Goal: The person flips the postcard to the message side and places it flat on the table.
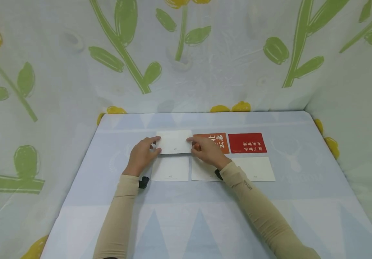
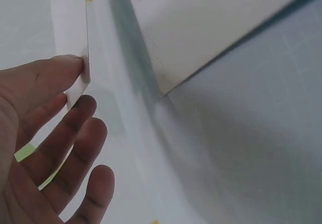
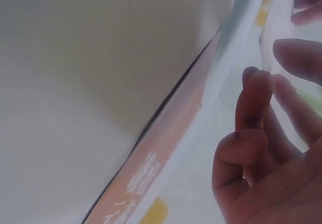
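A white card (image 1: 174, 141) with a tiny printed mark is held level between both hands. My left hand (image 1: 142, 154) pinches its left edge, thumb on one face and fingers behind, as the left wrist view shows with the card (image 2: 73, 30) seen nearly edge-on. At the opposite edge, my right hand (image 1: 209, 150) grips with thumb and fingertips; its other fingers are curled. An orange card (image 1: 220, 141) with white characters lies just behind the right hand, which partly hides it. Under the raised card, another white card (image 1: 170, 169) lies flat.
To the right of the orange card lies a red card (image 1: 247, 143) with white lettering. The front row also has a middle white card (image 1: 202, 172), partly hidden by the right hand, and a right white card (image 1: 257, 168). The pale patterned table (image 1: 179, 216) meets flower-printed fabric walls.
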Tool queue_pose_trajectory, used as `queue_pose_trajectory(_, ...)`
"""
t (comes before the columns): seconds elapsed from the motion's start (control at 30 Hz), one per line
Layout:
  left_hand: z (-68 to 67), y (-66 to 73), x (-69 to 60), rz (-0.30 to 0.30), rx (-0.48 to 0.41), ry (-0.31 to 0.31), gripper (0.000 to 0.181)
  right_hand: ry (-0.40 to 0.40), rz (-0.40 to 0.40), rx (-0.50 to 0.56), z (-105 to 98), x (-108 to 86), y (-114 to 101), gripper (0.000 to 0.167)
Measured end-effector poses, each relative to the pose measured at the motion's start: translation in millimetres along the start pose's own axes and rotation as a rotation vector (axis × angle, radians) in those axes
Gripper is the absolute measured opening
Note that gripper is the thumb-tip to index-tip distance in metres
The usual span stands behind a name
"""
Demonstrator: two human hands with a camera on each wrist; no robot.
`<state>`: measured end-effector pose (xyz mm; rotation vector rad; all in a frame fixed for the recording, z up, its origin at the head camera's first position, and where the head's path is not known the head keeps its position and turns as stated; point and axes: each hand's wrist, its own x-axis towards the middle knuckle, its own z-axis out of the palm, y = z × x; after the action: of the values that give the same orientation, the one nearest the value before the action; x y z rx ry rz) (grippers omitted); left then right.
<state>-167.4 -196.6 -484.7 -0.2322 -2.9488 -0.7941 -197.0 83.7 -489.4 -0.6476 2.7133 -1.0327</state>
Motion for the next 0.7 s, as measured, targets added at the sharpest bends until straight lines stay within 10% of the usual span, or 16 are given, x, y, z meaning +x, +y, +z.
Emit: queue_pose_trajectory(0.7,8.3,-0.8,-1.8,0.059,0.243,0.038,0.054,-0.098,0.011,-0.127,4.9,2.0,-9.6,0.046)
